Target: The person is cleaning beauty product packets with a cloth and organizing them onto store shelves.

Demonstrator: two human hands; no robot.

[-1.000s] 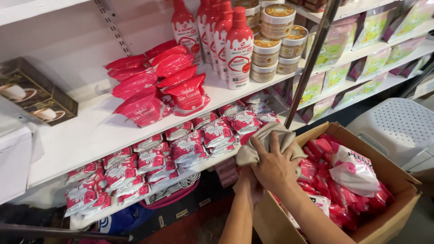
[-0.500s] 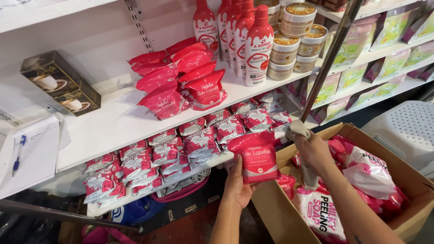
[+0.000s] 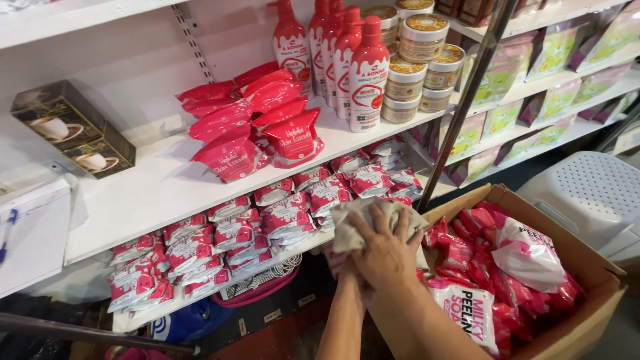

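- Change since half a second ago: your left hand then held a red pouch up in front of the lower shelf, with your right hand apart from it over the carton. Now that pouch is mostly hidden; only a sliver of red shows below your hands, and both hands have come together.
- Your right hand (image 3: pixel 385 250): fingers spread and pressed down over a beige cloth (image 3: pixel 373 220), clamped on it from above.
- Your left hand (image 3: pixel 353 277): almost wholly covered by the right; whether it grips anything, you cannot tell.
- Cloth position: bunched at the near edge of the lower shelf (image 3: pixel 200 303), just beside the open cardboard box (image 3: pixel 587 267).
- Box contents: red and pink sachets, with white-and-pink soap packs on top.
- Lower shelf: rows of small red-and-white sachets (image 3: pixel 267 217).
- Upper shelf (image 3: pixel 153 187): red pouches (image 3: pixel 257 123) leaning in a stack, red pump bottles (image 3: pixel 347 60), gold-lidded jars (image 3: pixel 420 63), a dark box picturing cups (image 3: pixel 70 127).
- Room: white shop shelving, a slanted metal post (image 3: pixel 467 100), green packets further right, a white perforated stool (image 3: pixel 590 193).
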